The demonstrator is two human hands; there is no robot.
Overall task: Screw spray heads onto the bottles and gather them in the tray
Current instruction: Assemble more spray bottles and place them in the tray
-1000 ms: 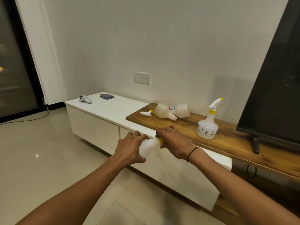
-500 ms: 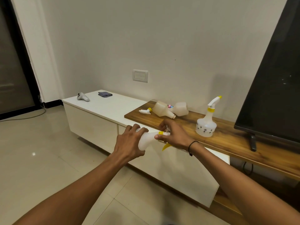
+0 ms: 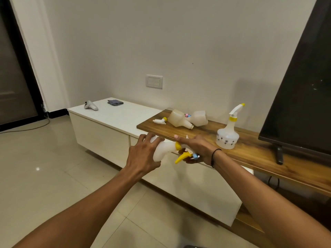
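My left hand [image 3: 143,156] grips the bottle [image 3: 162,149] lying level mid-frame, neck rightward toward my right hand [image 3: 196,149], fingers curled on the head [image 3: 184,153].

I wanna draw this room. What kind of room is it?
Probably a living room at home: a big TV stands on a long low wooden shelf, with a white cabinet along the wall and a tiled floor.

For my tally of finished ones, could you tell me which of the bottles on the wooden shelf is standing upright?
The flower-printed bottle with the yellow-collared spray head, nearest the television; the two headless bottles lie on their sides.
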